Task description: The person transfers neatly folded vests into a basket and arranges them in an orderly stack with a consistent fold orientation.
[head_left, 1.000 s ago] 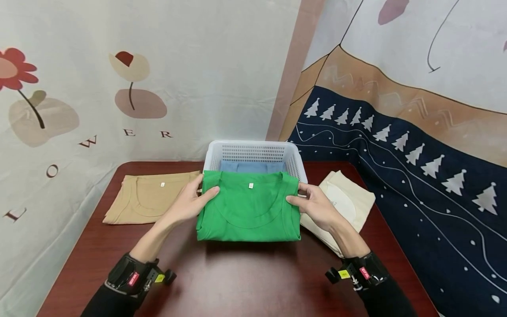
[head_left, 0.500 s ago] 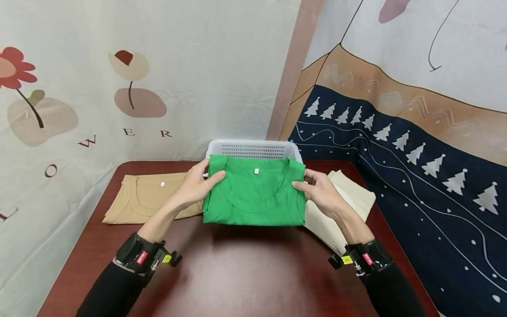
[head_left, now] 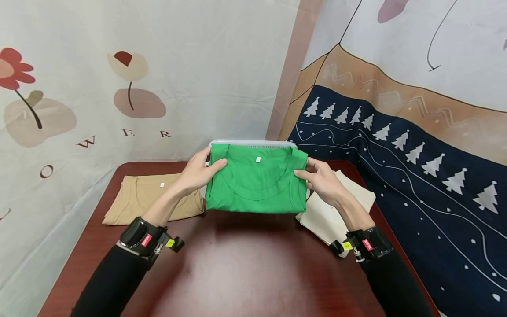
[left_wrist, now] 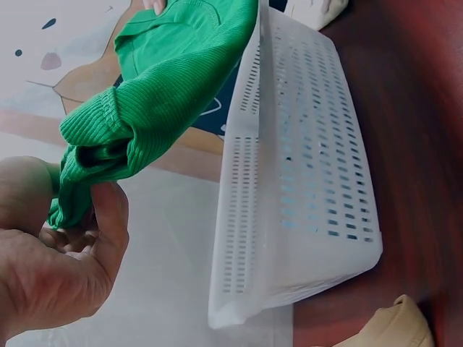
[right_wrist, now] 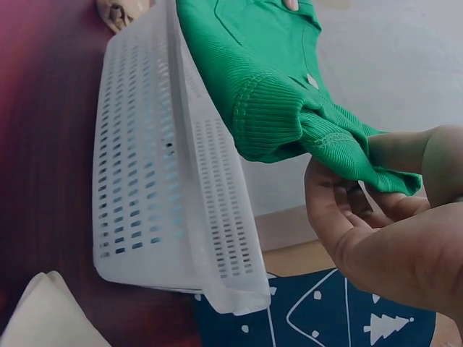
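A folded green shirt [head_left: 257, 182] with a small white neck label hangs level between both hands, above the white perforated basket [left_wrist: 318, 137]. My left hand [head_left: 202, 169] pinches its left edge, thumb on top and fingers beneath. On the opposite edge my right hand [head_left: 322, 180] grips the same way. In the head view the shirt covers nearly all of the basket, leaving the back rim showing. Both wrist views show the shirt raised over the basket's rim, with bluish colour visible through the basket's holes.
A folded tan shirt [head_left: 148, 193] lies left of the basket on the dark red table [head_left: 245, 264]. To the right, partly behind the right hand and wrist, is a folded cream garment [head_left: 325, 220]. Printed cloth [head_left: 198, 66] hangs behind the table.
Both hands have carried the green shirt up and away from the body, slightly rightward, over the basket. The blue fabric seen in the basket earlier is now hidden in the head view.
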Motion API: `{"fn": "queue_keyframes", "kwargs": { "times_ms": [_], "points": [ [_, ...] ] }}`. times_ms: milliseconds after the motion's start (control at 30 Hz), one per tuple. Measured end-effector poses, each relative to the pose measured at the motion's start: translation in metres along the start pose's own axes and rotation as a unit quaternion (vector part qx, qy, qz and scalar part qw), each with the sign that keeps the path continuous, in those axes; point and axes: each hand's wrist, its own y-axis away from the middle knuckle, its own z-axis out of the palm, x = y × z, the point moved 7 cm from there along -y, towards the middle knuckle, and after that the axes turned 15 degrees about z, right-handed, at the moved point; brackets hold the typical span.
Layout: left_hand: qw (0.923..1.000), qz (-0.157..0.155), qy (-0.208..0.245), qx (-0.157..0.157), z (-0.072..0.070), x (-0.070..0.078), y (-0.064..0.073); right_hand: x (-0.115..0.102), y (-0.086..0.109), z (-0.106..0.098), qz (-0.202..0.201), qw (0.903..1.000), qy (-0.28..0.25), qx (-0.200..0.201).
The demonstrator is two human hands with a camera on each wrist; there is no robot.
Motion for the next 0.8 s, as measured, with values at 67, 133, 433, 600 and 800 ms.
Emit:
{"fn": "queue_keyframes", "kwargs": {
  "times_ms": [67,133,433,600,800],
  "points": [
    [1.0,0.001,0.001,-0.005,-0.002,0.0,-0.004,-0.003,-0.003,-0.001,-0.002,0.9999,-0.012,0.0],
    [1.0,-0.001,0.005,-0.007,-0.004,0.0,-0.008,-0.006,-0.006,-0.001,-0.003,0.9997,-0.024,0.004],
    [0.9973,-0.037,0.063,-0.008,-0.008,-0.01,-0.029,-0.018,-0.017,-0.007,-0.002,0.998,-0.048,0.042],
    [0.993,-0.052,0.106,0.003,-0.01,-0.014,-0.037,-0.026,-0.023,-0.009,-0.003,0.9978,-0.038,0.054],
    [0.9916,-0.061,0.114,0.007,-0.011,-0.014,-0.048,-0.031,-0.032,-0.014,-0.013,0.9953,-0.013,0.095]
  ]
}}
